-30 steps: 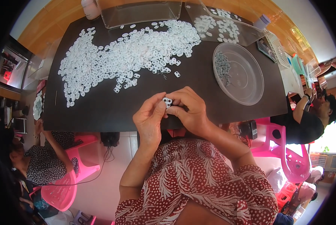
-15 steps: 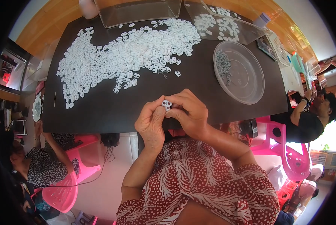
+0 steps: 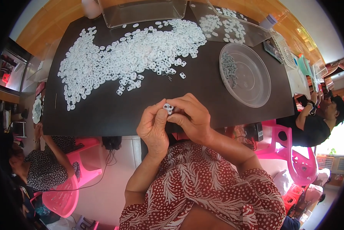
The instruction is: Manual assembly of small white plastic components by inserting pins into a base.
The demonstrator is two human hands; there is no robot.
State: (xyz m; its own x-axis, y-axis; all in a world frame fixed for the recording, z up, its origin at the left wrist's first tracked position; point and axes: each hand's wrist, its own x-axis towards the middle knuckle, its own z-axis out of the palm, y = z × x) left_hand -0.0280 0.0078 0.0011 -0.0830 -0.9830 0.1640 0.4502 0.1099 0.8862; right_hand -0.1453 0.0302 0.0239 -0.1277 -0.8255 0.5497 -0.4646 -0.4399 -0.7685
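Note:
Near the table's front edge, my left hand (image 3: 153, 125) and my right hand (image 3: 192, 117) meet around small white plastic pieces with round holes (image 3: 168, 108). Both hands are closed, each pinching the pieces between thumb and fingers. At least two pieces seem to be pressed together, though the fingertips hide part of them. Beyond my hands spreads a large heap of similar white oval pieces (image 3: 141, 50). A single loose piece (image 3: 182, 76) lies at its right side. On the right sits a round clear plastic tray (image 3: 252, 82) with many small grey screws (image 3: 229, 69) at its left side.
A clear bin (image 3: 143, 15) stands at the far edge. Right of it is another clear container (image 3: 252, 35) with white pieces. A phone (image 3: 273, 51) lies near the right edge. One person (image 3: 45, 165) sits at left, another (image 3: 314, 122) at right. Pink chairs (image 3: 62, 199) flank the table.
My hands have shifted slightly left and down, still pinching the white pieces, which look a little turned. The heap and tray stay as they were.

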